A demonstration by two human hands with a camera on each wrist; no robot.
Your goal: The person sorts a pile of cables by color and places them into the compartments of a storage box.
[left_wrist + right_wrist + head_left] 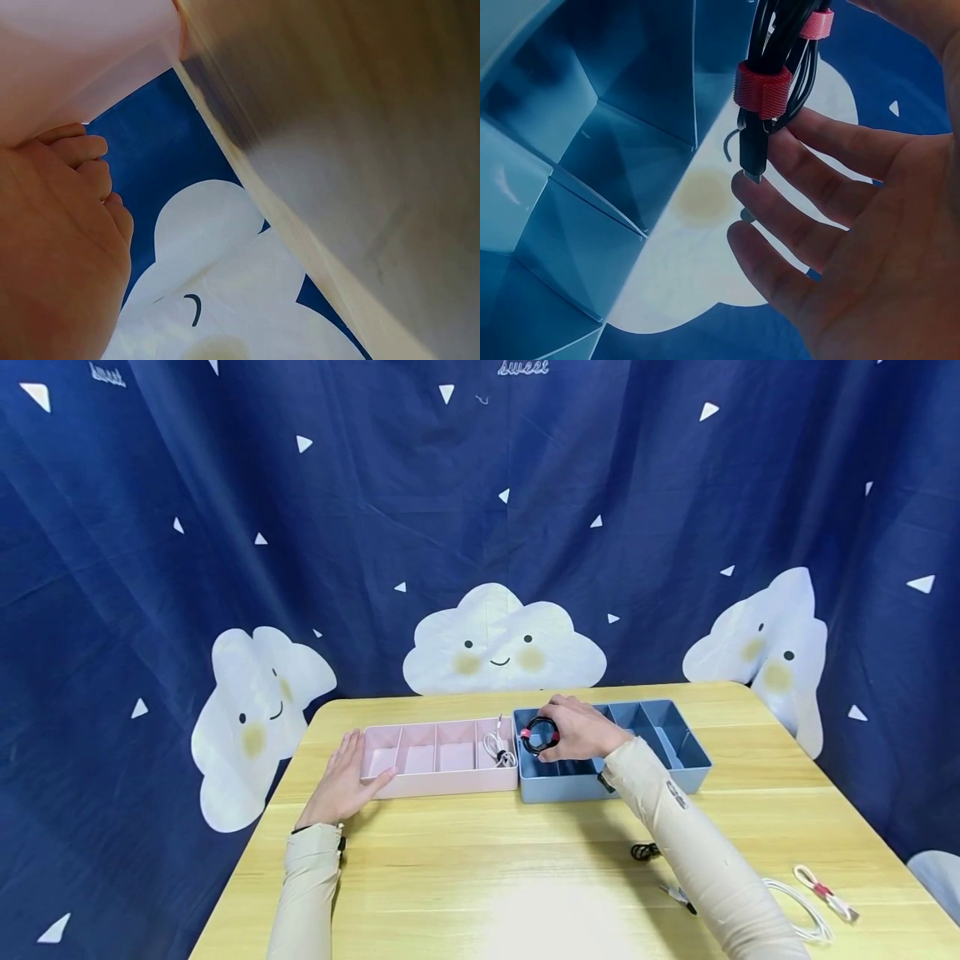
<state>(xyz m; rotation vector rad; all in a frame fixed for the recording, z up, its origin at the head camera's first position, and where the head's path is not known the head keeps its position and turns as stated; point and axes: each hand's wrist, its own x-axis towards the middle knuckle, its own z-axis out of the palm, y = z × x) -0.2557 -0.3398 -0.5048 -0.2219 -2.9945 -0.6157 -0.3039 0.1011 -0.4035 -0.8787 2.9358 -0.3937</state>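
Observation:
My right hand (576,728) pinches a coiled black cable (529,745) over the left end of the blue divided box (566,790). In the right wrist view, red straps (763,90) bind the coil, and a metal-tipped plug (754,154) hangs down beside the fingers. My left hand (341,783) lies against the left end of the pink divided box (442,785), thumb along its front wall and fingers at its side. A white cable (498,748) with a dark tie sits in the pink box's rightmost compartment. The boxes stand side by side.
On the right of the wooden table (450,868) lie a small black cable (645,852), a cable with a dark plug (681,898), a looped white cable (806,910) and a white cable with a red strap (825,892). A dark blue curtain (360,527) hangs behind.

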